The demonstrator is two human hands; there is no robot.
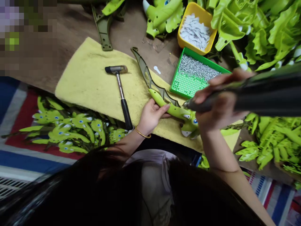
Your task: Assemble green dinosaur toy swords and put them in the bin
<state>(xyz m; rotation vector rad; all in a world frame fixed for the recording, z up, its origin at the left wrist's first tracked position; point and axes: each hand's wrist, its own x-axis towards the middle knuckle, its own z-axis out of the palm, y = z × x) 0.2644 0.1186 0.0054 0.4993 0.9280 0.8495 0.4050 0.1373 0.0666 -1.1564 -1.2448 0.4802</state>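
Observation:
My left hand (150, 116) is closed on a lime-green plastic dragon toy (175, 110) that lies on a yellow cloth (94, 75). The toy has a painted blue eye and a white-tipped snout. A dark olive curved frame piece (145, 70) extends from behind it. My right hand (218, 100) is wrapped round a dark power screwdriver (263, 94). Its tip points at the toy's neck, close to the head; whether it touches a screw I cannot tell. A small hammer (121, 91) with a black grip lies on the cloth, left of my left hand.
A green perforated tray (188, 86) holds many small silver screws. Behind it stands a yellow tub (180, 39) of white pieces. Green plastic parts (275, 138) are heaped on the right. Finished-looking green toys (70, 128) lie below the table's left edge. An olive frame part (104, 31) lies at the back.

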